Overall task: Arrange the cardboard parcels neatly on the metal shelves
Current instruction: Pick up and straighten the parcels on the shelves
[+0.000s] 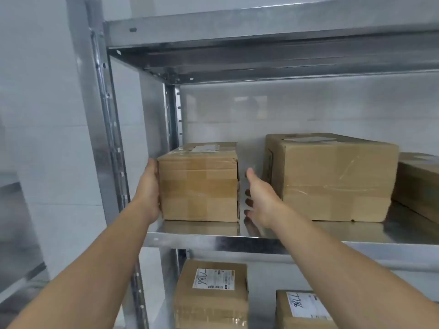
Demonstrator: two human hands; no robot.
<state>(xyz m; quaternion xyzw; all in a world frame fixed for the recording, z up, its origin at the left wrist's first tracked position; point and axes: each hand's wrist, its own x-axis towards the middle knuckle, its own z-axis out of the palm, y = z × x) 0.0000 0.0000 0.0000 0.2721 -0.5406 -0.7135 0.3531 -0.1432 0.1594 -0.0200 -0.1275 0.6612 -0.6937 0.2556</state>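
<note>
A small taped cardboard parcel (198, 186) stands at the left end of the middle metal shelf (237, 241). My left hand (148, 188) lies flat against the parcel's left side, fingers hidden behind it. My right hand (259, 200) hovers in the gap just right of the parcel, fingers relaxed and a little apart from the cardboard, holding nothing. A larger parcel (332, 176) stands to the right of that gap.
A third parcel (420, 184) sits at the shelf's right edge. Two labelled parcels (211, 293) (304, 309) stand on the shelf below. The shelf post (111, 138) rises just left of my left hand. An upper shelf (261, 55) hangs overhead.
</note>
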